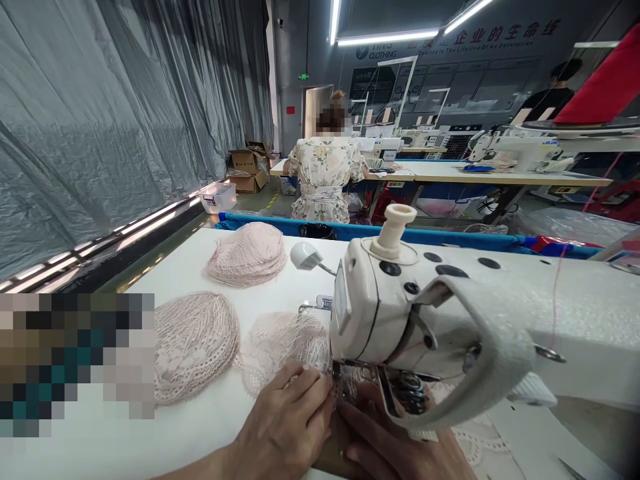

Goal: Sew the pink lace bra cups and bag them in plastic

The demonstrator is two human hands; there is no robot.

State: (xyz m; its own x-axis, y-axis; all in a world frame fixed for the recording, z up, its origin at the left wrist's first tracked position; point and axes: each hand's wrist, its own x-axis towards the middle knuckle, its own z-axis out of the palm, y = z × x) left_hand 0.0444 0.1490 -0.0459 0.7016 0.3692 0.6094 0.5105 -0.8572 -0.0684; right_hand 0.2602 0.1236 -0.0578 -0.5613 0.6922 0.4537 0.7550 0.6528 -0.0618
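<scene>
My left hand (293, 417) is closed, its curled fingers gripping the near edge of a pale pink lace piece (280, 340) beside the needle area of a white sewing machine (360, 300). Under the machine's head, my right hand (390, 440) reaches in from the right, thumb and forefinger at the same lace edge close to the presser foot. The machine's guard and metal parts hide some of its fingers. More lace (480, 437) lies to the right of that hand, beneath the machine arm.
A stack of lace pieces (195, 347) lies at the left, and a pink fabric pile (247, 253) behind it. Scissor-like metal tips (575, 470) show at the lower right. Blue cloth (265, 223) edges the table's far side. A person in a floral dress (327, 173) sits ahead.
</scene>
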